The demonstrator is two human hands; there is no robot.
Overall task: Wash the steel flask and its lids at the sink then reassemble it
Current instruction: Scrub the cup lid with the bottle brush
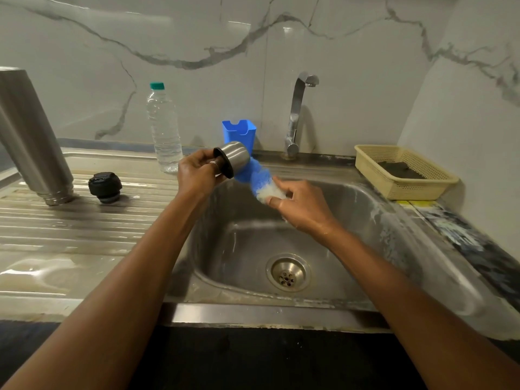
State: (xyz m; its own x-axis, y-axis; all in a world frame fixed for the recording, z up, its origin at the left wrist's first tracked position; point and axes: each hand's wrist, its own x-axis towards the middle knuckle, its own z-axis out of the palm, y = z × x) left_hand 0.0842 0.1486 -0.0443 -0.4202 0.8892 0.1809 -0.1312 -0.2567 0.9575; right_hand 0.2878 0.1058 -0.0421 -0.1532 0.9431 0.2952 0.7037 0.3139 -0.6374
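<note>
Head view: over the steel sink [365, 204], the left hand [197, 173] curls its fingers round the steel cup lid [235, 156], holding it on its side with its black rim toward the person. The right hand [301, 206] pinches a blue scrubber [251, 175], foamy at the held end and blurred, its far end touching the cup lid's closed end. The steel flask [31, 136] stands mouth down on the wet drainboard [84, 226] at left, with the black stopper lid [105, 187] just beside it, so 2 parts rest there. Behind are a clear plastic bottle [164, 128], a blue holder [239, 132] and the tap [298, 114]; a cream basket [405, 173] sits right.
</note>
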